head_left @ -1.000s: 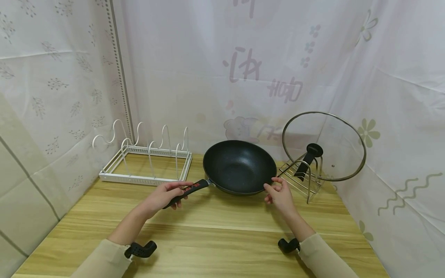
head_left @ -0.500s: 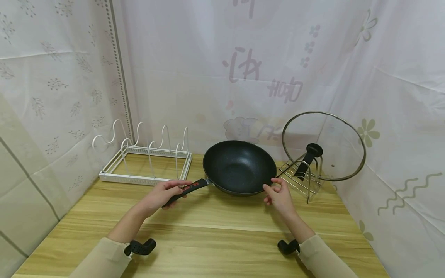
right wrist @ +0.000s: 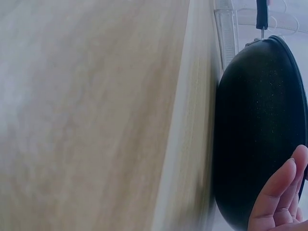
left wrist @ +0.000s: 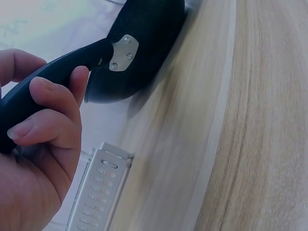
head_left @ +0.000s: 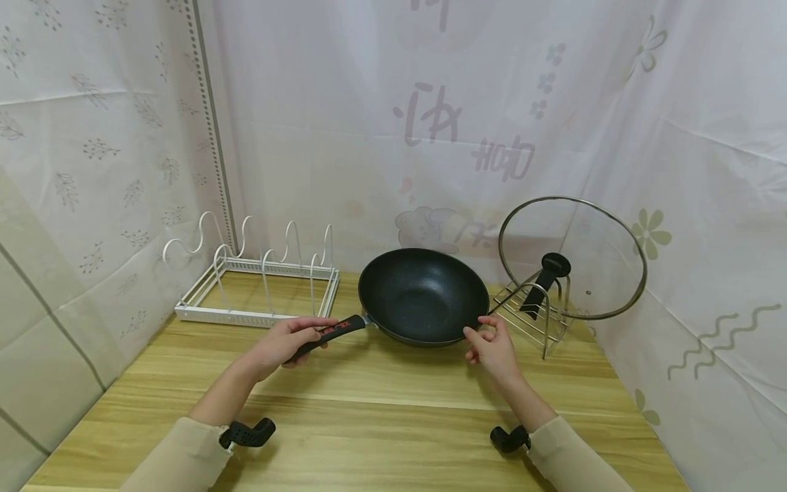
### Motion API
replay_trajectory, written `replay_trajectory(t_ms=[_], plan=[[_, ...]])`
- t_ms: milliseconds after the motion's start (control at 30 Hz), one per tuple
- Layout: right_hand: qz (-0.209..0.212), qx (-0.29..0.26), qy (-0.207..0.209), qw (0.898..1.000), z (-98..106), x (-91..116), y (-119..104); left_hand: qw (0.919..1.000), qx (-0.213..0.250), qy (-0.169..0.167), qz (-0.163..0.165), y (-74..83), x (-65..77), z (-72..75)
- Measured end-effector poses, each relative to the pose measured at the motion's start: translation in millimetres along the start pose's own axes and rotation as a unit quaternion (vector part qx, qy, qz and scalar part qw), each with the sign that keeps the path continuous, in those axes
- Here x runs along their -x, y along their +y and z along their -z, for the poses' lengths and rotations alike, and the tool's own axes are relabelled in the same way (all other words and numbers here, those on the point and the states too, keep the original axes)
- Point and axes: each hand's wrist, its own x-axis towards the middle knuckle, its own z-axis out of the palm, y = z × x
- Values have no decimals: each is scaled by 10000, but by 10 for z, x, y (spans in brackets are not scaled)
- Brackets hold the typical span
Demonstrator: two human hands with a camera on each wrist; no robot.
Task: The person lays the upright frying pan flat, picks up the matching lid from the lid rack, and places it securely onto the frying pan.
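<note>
A black wok point(head_left: 424, 297) with a long handle sits at the back middle of the wooden table, its open side up. My left hand point(head_left: 283, 352) grips the black handle point(head_left: 344, 329), which carries red lettering. In the left wrist view the fingers point(left wrist: 55, 127) curl round this handle, and a riveted metal bracket point(left wrist: 124, 53) joins it to the wok. My right hand point(head_left: 494, 352) pinches the wok's right rim between thumb and fingers. The right wrist view has its fingertips point(right wrist: 284, 178) against the dark outer wall near the rim.
Left of the wok stands a white rack point(head_left: 258, 318) with curved wire dividers. To the right, a small metal wire rack point(head_left: 546, 331) holds a glass lid point(head_left: 602, 273) upright, its black knob point(head_left: 556, 265) facing forward. Printed curtains point(head_left: 344, 137) hang behind and along the sides.
My left hand and the handle end have risen slightly. The right hand keeps its place at the rim, with only a tiny shift, and the wok bowl stays nearly still.
</note>
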Motion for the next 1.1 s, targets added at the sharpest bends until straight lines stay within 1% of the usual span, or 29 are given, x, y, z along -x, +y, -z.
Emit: replay_trajectory(t_ms=[433, 867, 1000, 1100], plan=[[-32, -49, -42, 10000, -11, 15, 9, 10000, -18, 37, 76, -1, 25, 23], [44, 73, 27, 10000, -1, 19, 44, 9999, 62, 12, 92, -33, 22, 35], [145, 279, 122, 9994, 58, 11, 25, 10000, 55, 12, 78, -39, 17, 34], [373, 456, 262, 9979, 139, -11, -31, 9999, 57, 43, 86, -31, 19, 34]])
